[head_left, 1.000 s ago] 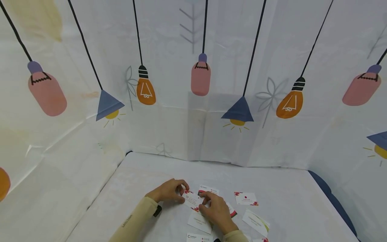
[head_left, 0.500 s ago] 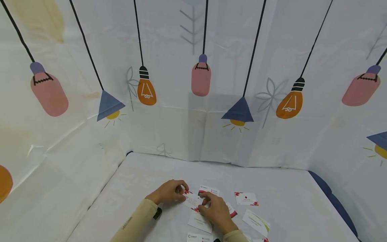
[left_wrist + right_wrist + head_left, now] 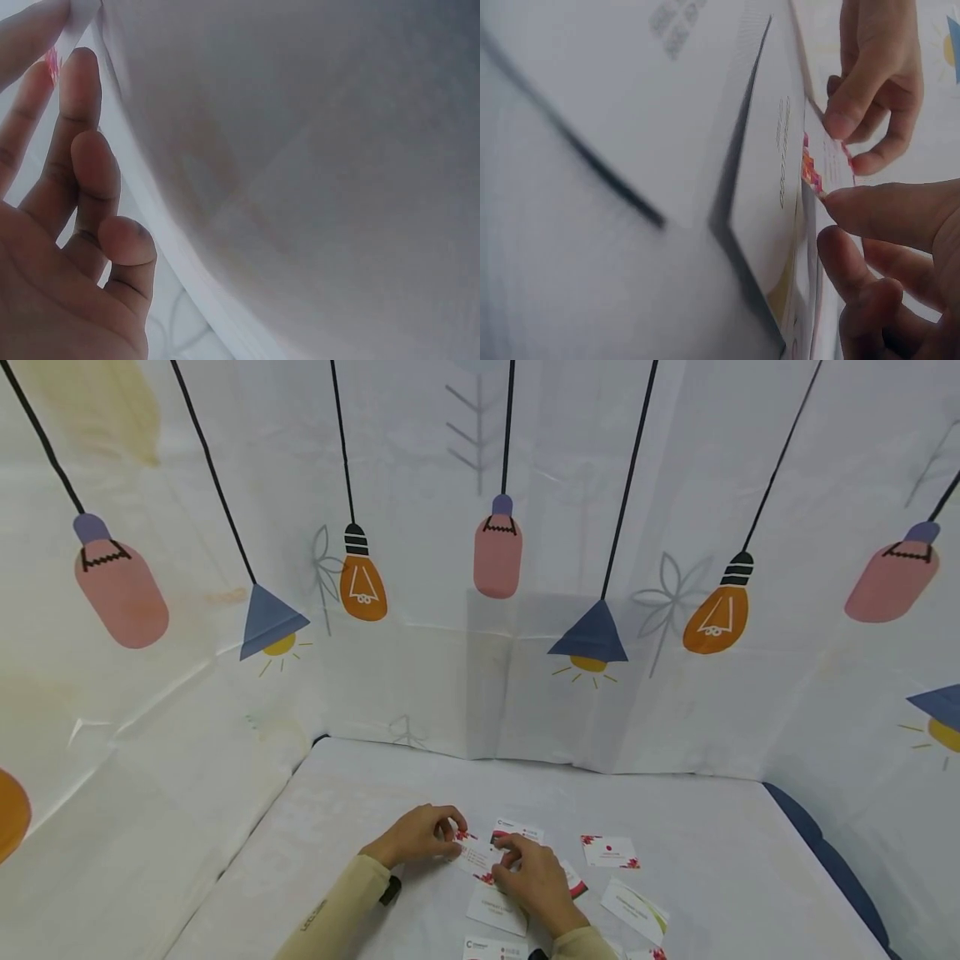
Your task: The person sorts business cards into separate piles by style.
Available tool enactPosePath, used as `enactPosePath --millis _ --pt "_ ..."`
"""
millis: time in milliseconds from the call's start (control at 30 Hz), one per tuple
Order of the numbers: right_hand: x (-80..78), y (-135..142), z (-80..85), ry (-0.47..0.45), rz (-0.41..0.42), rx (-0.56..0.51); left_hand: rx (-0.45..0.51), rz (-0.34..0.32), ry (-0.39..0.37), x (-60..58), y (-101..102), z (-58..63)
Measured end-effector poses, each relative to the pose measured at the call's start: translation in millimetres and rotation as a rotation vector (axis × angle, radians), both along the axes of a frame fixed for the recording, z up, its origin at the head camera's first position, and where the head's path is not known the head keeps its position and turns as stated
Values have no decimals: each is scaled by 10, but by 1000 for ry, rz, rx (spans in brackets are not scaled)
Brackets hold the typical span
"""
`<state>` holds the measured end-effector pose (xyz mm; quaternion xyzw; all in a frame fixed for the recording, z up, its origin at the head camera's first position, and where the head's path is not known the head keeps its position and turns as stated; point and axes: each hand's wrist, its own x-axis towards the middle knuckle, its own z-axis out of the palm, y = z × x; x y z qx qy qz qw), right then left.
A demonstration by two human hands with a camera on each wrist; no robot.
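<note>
A white business card (image 3: 474, 857) with red leaf prints at its corners is between both hands. My left hand (image 3: 418, 835) pinches its left end between thumb and fingers; in the left wrist view the left hand (image 3: 67, 225) has the card's edge at the top, its other fingers loosely bent. My right hand (image 3: 540, 883) holds the opposite end. In the right wrist view, the thumb of the right hand (image 3: 922, 240) presses the card's corner, fingers bent beneath. Just below this card lies a plain white card (image 3: 495, 910), and behind it a red-and-black edged card (image 3: 519, 831).
Several other cards lie on the white table (image 3: 375, 768): a red-leaf card (image 3: 610, 852) and a green-striped card (image 3: 634, 912) on the right, another card (image 3: 493, 949) at the front edge. A white sheet (image 3: 420, 685) printed with lamps encloses the back and sides.
Both hands stay on the red-leaf card in nearly the same place. The card's tilt shifts only very slightly.
</note>
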<state>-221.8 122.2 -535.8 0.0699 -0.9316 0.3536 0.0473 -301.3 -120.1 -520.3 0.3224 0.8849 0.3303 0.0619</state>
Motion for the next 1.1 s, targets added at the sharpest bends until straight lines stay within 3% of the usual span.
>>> enactPosePath --millis 400,667,1100 --pt "-48 10 31 -3 1 2 -6 28 30 -8 14 12" --pt "-122 39 39 57 54 0 -4 62 69 5 9 29" --pt "-275 -1 97 120 55 -18 -23 183 142 -24 7 17"
